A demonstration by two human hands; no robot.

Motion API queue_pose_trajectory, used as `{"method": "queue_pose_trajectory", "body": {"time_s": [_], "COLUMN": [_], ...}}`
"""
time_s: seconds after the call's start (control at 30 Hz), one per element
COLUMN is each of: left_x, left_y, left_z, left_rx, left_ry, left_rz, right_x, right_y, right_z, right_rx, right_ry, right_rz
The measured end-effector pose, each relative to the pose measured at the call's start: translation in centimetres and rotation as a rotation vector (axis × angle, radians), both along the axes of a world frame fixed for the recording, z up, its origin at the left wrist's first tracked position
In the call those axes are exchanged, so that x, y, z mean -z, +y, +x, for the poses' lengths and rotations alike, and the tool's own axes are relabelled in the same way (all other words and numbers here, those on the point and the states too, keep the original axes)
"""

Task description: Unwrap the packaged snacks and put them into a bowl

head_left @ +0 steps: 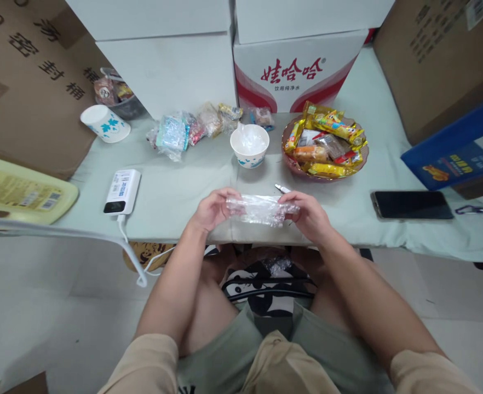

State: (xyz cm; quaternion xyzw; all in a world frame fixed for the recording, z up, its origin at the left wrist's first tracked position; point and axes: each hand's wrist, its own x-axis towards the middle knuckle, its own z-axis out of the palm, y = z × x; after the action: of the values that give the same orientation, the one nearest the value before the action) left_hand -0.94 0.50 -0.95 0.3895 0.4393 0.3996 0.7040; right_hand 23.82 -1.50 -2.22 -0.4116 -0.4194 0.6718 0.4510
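Observation:
A crinkled piece of clear plastic film (260,210) stretches between my two hands, just above the front edge of the table. My left hand (216,210) pinches its left end, and my right hand (309,214) grips the right end. Behind my right fingers lies a small white-and-dark pen-like item (281,188), partly covered. Beyond the film stands a white paper bowl (249,156) with blue leaf print and clear plastic inside. To its right, a pinkish glass bowl (305,171) is heaped with yellow-wrapped snacks (334,127).
Wrapped snack packets (171,134) lie along the back, before white cartons (171,71). At left are a paper cup (105,123), a cabled white power bank (122,191) and a yellow bottle (28,191). A phone (413,205) and blue box (459,145) sit at right.

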Motion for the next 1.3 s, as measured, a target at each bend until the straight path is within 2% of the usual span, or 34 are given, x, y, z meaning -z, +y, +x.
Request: {"method": "queue_pose_trajectory", "body": {"time_s": [0.13, 0.23, 0.3, 0.4, 0.47, 0.53, 0.63, 0.73, 0.8, 0.9, 0.93, 1.03, 1.1, 1.13, 1.2, 1.3], "left_x": [0.4, 0.8, 0.8, 0.7, 0.7, 0.8, 1.2, 1.5, 1.7, 1.7, 1.8, 1.7, 1.5, 1.3, 0.5, -1.4], "left_y": [0.0, 0.0, 0.1, -0.1, -0.6, -1.2, -1.9, -1.9, -1.4, -0.2, 0.3, 1.7, 2.6, 3.1, 4.3, 6.9], "left_z": [0.4, 0.6, 0.6, 0.9, 1.5, 2.5, 4.4, 5.6, 5.7, 4.7, 4.2, 2.7, 1.9, 1.6, 1.4, 2.0], "left_rx": [0.034, 0.035, -0.076, -0.350, -0.412, -0.329, -0.124, -0.034, -0.039, -0.204, -0.309, -0.736, -0.921, -0.955, -0.932, -0.836], "left_ry": [0.215, 0.243, 0.262, 0.425, 0.521, 0.519, 0.352, 0.242, 0.263, 0.299, 0.300, 0.341, 0.352, 0.344, 0.323, 0.341], "left_rz": [0.187, 0.222, 0.267, 0.370, 0.407, 0.427, 0.428, 0.352, 0.299, 0.242, 0.240, 0.328, 0.306, 0.255, 0.142, 0.135], "right_x": [0.6, 1.3, 1.5, 1.2, 0.8, 0.4, 0.1, 0.3, 0.3, 0.0, -0.1, -0.1, 0.1, 0.2, 0.3, -0.1], "right_y": [0.1, 0.1, 0.2, 0.2, 0.0, -0.5, -1.3, -1.5, -1.2, -0.7, -0.5, -0.4, -0.4, -0.4, -0.3, -0.2], "right_z": [-0.3, -0.8, -0.9, -0.8, -0.6, -0.7, -1.7, -3.3, -4.2, -4.4, -4.1, -3.1, -2.4, -2.2, -2.0, -1.7], "right_rx": [0.069, 0.122, 0.202, 0.334, 0.356, 0.332, 0.184, 0.051, 0.025, 0.000, -0.004, 0.024, 0.047, 0.049, 0.033, 0.000], "right_ry": [-0.102, -0.208, -0.229, -0.276, -0.343, -0.403, -0.338, -0.092, 0.080, 0.175, 0.159, 0.071, 0.035, 0.025, 0.019, 0.018], "right_rz": [0.012, -0.048, -0.055, 0.034, 0.133, 0.255, 0.360, 0.246, 0.114, -0.054, -0.085, -0.107, -0.102, -0.102, -0.110, -0.138]}}
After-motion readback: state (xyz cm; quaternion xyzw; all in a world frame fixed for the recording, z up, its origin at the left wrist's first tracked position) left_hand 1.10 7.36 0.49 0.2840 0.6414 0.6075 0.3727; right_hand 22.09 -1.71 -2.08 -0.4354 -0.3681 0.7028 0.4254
